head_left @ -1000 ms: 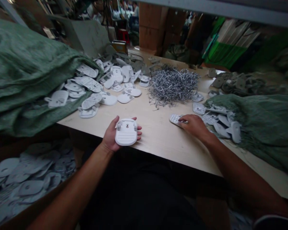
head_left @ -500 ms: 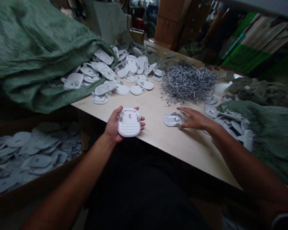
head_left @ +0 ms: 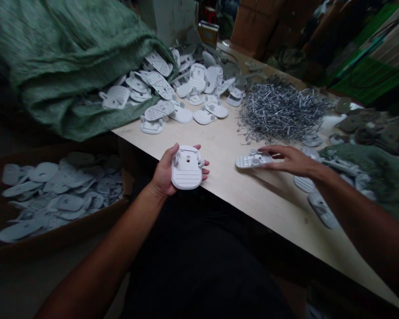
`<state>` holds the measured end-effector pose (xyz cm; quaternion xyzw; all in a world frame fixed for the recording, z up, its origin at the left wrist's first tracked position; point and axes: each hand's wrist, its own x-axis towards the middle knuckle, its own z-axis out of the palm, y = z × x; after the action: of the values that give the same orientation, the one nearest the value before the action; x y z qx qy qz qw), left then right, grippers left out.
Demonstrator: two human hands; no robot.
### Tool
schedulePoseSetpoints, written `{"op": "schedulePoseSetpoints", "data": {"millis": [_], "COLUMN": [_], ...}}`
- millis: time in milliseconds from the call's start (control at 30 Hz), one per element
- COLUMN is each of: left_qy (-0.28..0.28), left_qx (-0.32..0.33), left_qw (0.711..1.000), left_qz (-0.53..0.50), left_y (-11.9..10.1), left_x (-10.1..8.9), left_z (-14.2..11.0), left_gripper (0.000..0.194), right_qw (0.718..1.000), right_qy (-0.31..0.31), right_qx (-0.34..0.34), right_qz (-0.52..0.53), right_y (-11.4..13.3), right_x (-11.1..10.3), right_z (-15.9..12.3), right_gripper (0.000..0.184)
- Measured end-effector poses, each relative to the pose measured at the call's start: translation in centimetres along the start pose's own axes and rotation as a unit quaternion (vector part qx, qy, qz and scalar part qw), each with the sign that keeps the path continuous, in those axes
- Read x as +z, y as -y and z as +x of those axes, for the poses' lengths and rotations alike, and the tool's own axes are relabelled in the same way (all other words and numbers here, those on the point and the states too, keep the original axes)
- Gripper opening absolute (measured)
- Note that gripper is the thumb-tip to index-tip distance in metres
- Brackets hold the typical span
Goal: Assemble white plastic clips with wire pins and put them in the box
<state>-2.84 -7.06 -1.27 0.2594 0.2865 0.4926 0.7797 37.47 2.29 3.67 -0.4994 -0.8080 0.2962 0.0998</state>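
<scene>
Left hand (head_left: pixel 166 175), lower centre: fingers curled under and around a white plastic plate (head_left: pixel 187 173), held above the table (head_left: pixel 239 188). Second plate (head_left: pixel 252 161), flat at centre right, long axis across the frame, lies nearer the right hand (head_left: pixel 294 160); spread fingers (head_left: pixel 274 153) reach its right end, grip unclear. Table's front edge runs below; wire pile (head_left: pixel 282 110) lies above.

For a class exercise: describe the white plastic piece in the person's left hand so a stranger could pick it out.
At the pale worktable's near edge, the left hand cradles a white plastic piece. Unlike its lookalikes heaped beyond, it lies in a palm, showing two clips and a hole.
</scene>
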Motion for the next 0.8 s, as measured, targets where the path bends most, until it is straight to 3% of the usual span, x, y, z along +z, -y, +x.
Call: {"op": "schedulePoseSetpoints", "data": {"millis": [100,233,400,533,733,800], "left_qy": [-0.007,-0.010,-0.008,-0.011,-0.031,-0.039], "left_qx": [0.007,0.004,0.008,0.013,0.025,0.028], "left_qw": [1.000,1.000,1.000,1.000,0.999,0.999], "left_qz": [0.000,0.003,-0.002,-0.015,-0.020,-0.016], "left_y": [0.0,0.1,0.4,0.3,-0.2,-0.2], "left_x": [-0.1,-0.1,0.1,-0.4,-1.1,-0.8], "left_z": [0.0,0.4,1.1,0.9,0.0,0.1], "left_gripper": [0.077,0.077,0.080,0.081,0.080,0.081], "right_qw": [0.998,0.983,0.958,0.963,0.975,0.974], "right_qy": [0.035,0.053,0.005,-0.041,-0.046,-0.032], "right_qx": [-0.007,-0.027,-0.002,0.037,0.094,0.107], "right_qz": [-0.061,-0.174,-0.288,-0.264,-0.195,-0.196], "right_y": [2.1,5.3,8.1,8.3,6.4,5.7], "right_x": [-1.9,-2.7,1.6,5.4,6.7,6.8], "right_z": [0.3,1.5,4.0,4.5,2.4,1.9], "right_gripper": [0.061,0.070,0.069,0.069,0.109,0.107]}}
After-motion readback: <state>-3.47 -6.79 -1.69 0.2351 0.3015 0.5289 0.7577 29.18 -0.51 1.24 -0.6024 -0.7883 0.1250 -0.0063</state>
